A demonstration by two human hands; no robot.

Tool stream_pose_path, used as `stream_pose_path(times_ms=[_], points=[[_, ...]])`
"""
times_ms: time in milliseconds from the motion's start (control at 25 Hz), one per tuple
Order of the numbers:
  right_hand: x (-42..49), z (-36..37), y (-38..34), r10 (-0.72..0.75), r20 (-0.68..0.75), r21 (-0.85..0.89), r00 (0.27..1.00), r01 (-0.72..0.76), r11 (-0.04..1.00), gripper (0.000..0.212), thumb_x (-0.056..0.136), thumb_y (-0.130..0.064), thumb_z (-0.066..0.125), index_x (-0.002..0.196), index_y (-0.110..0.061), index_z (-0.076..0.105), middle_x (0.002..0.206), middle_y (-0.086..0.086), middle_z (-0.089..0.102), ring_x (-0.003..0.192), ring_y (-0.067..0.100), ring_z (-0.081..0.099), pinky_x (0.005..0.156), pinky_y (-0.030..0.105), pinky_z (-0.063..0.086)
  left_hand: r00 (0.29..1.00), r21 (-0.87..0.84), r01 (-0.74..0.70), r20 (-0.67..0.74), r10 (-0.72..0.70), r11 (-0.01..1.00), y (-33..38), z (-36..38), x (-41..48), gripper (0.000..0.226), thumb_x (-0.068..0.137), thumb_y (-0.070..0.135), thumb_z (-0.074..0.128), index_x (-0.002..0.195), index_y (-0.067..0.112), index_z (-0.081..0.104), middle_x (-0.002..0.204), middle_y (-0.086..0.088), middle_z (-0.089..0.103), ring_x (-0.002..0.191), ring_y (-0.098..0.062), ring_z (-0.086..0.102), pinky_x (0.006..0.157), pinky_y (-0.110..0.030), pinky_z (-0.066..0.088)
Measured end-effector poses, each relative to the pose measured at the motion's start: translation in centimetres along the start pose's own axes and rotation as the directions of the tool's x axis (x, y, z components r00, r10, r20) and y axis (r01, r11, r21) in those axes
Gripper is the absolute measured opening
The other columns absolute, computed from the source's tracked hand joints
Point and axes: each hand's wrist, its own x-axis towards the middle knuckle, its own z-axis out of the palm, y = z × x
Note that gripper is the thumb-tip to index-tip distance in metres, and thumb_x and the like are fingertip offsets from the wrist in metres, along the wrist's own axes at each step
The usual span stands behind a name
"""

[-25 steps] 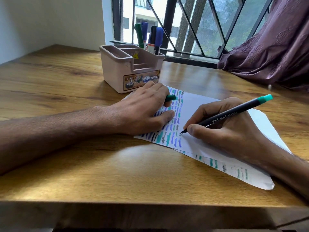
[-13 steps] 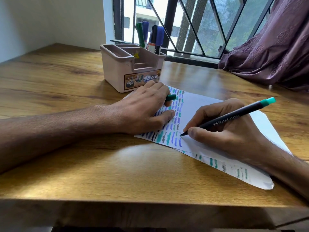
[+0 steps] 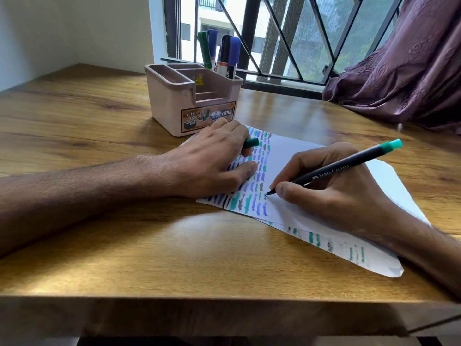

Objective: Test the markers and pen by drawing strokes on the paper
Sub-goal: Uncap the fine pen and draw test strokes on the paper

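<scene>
Black pen [image 3: 331,172], teal-ended, is pinched by the right hand [image 3: 334,196], its tip still pressed to the paper [image 3: 294,156] beside the coloured strokes [image 3: 252,203], barely shifted since before; a green cap [image 3: 250,142] is still gripped by the left hand [image 3: 212,158], rested on the sheet

Wooden table [image 3: 99,121]: grained brown top with a glossy finish, front edge nearest the camera. A pink plastic desk organizer [image 3: 174,108] stands upright on the far side. Two white paper sheets lie flat near it. The top sheet [image 3: 294,156] overlaps the lower sheet [image 3: 336,245], and both carry coloured strokes. A purple curtain [image 3: 399,83] rests on the far right corner.
</scene>
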Motion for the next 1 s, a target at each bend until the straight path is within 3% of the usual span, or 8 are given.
stream_pose_path(times_ms=[240,360,440,640,840,1000], points=[[0.0,0.1,0.3,-0.010,0.032,-0.006,0.999,0.010,1.000,0.013,0.080,0.004,0.080,0.074,-0.007,0.082,0.062,-0.005,0.075,0.054,0.001,0.065,0.051,0.007,0.043,1.000,-0.001,-0.002,-0.010,0.002,1.000,0.0,-0.1,-0.1,0.032,0.097,0.055,0.047,0.112,0.027,0.047,0.109,0.009,0.048,0.100,-0.010,0.042,0.088,-0.029,0.040],[0.2,0.1,0.4,-0.011,-0.020,0.015,1.000,0.011,1.000,0.006,0.079,-0.006,0.080,0.075,-0.009,0.082,0.069,0.001,0.079,0.062,0.009,0.071,0.055,0.012,0.050,1.000,-0.001,-0.001,-0.008,0.001,1.000,0.1,-0.2,-0.2,0.032,0.097,0.055,0.047,0.112,0.027,0.047,0.109,0.009,0.048,0.100,-0.010,0.042,0.089,-0.030,0.041],[0.2,0.1,0.4,-0.026,0.011,0.002,1.000,0.026,1.000,0.005,0.078,-0.009,0.077,0.076,-0.010,0.082,0.067,0.000,0.078,0.058,0.005,0.068,0.053,0.012,0.047,1.000,-0.004,0.005,0.001,-0.005,1.000,0.2,-0.2,-0.2,0.031,0.097,0.054,0.047,0.112,0.027,0.046,0.110,0.009,0.047,0.100,-0.010,0.042,0.089,-0.029,0.040],[0.1,-0.1,0.8,-0.021,-0.005,0.023,1.000,0.021,1.000,0.015,0.082,0.005,0.079,0.075,-0.008,0.081,0.070,0.001,0.079,0.063,0.007,0.072,0.056,0.013,0.050,1.000,-0.001,-0.002,0.001,0.002,1.000,0.1,-0.3,-0.1,0.030,0.097,0.054,0.047,0.112,0.028,0.045,0.110,0.010,0.046,0.101,-0.008,0.041,0.087,-0.027,0.036],[0.3,0.2,0.8,-0.027,-0.014,0.017,1.000,0.028,0.999,0.012,0.080,0.003,0.079,0.074,-0.007,0.081,0.068,0.002,0.078,0.060,0.013,0.070,0.053,0.015,0.050,1.000,0.001,-0.010,-0.003,0.010,1.000,0.2,-0.3,0.0,0.027,0.097,0.054,0.047,0.109,0.030,0.044,0.108,0.010,0.046,0.098,-0.007,0.041,0.084,-0.026,0.036],[0.3,0.2,1.2,0.068,-0.080,0.204,0.994,-0.050,0.978,0.011,0.084,0.008,0.075,0.076,0.002,0.077,0.056,-0.004,0.069,0.045,0.005,0.057,0.045,0.012,0.041,1.000,0.003,-0.007,0.005,0.007,1.000,0.0,-0.2,0.1,0.029,0.097,0.056,0.046,0.110,0.030,0.046,0.108,0.011,0.046,0.097,-0.007,0.040,0.084,-0.027,0.037]])
